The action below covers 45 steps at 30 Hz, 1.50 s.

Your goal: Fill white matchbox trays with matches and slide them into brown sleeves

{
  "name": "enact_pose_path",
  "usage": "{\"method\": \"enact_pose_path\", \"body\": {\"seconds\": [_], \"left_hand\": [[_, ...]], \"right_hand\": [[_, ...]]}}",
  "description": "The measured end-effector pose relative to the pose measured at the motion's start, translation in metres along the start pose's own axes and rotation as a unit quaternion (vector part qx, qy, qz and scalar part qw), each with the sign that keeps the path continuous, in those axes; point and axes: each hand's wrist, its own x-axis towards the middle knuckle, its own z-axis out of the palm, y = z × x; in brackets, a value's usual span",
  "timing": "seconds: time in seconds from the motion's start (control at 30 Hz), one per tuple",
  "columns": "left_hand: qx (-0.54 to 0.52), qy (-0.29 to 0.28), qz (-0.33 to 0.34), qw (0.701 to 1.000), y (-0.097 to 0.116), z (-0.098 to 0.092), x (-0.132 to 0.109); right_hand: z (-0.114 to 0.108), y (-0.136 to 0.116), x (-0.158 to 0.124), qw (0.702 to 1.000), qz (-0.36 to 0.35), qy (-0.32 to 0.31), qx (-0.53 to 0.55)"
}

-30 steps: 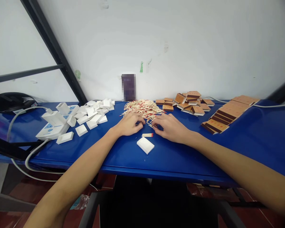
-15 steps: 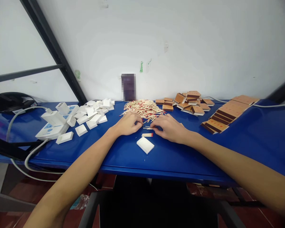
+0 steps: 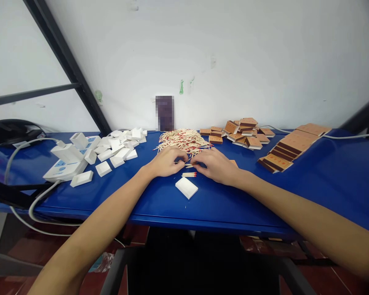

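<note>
On the blue table point(image 3: 221, 205) lies a pile of red-tipped matches point(image 3: 182, 139). My left hand point(image 3: 166, 161) and my right hand point(image 3: 215, 164) rest at the pile's near edge, fingers curled, and pinch a few matches point(image 3: 188, 164) between them. A small bundle of matches point(image 3: 189, 174) lies just in front of the hands. Nearer me sits a white matchbox tray point(image 3: 186, 187), upside down or empty, I cannot tell which.
White inner trays point(image 3: 119, 145) are heaped at the left beside a white power strip point(image 3: 63, 168) with grey cables. Brown matchbox sleeves point(image 3: 244, 133) lie loose behind the right hand, and more stand in a row point(image 3: 290, 147) at the right. A dark blurred object point(image 3: 165, 112) leans on the wall.
Both hands have drawn together at the pile's edge, fingertips now meeting over a few matches. The view has shifted slightly left.
</note>
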Motion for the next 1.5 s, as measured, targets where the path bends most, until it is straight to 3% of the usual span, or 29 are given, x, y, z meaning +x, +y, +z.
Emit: {"method": "enact_pose_path", "body": {"seconds": [0.2,0.5,0.7,0.97,1.27,1.5], "left_hand": [[-0.005,-0.019,0.013,1.000,0.001,-0.001,0.000],[-0.058,-0.003,0.025,0.998,0.009,-0.001,0.000],[0.018,0.041,-0.019,0.999,0.008,-0.006,-0.001],[0.011,0.005,-0.070,0.997,0.005,-0.019,-0.006],[0.024,-0.054,-0.064,0.996,0.003,-0.015,-0.004],[0.047,-0.055,-0.043,0.996,0.001,-0.011,-0.005]], "right_hand": [[-0.001,0.001,-0.001,1.000,-0.004,0.003,0.006],[-0.001,0.001,-0.002,0.999,-0.019,-0.014,0.027],[-0.006,0.008,-0.004,0.999,-0.016,-0.013,0.045],[-0.009,0.014,-0.006,0.999,0.004,-0.032,-0.029],[-0.005,0.000,-0.001,0.995,0.021,-0.027,-0.089],[-0.005,-0.003,-0.001,0.994,0.013,-0.030,-0.108]]}}
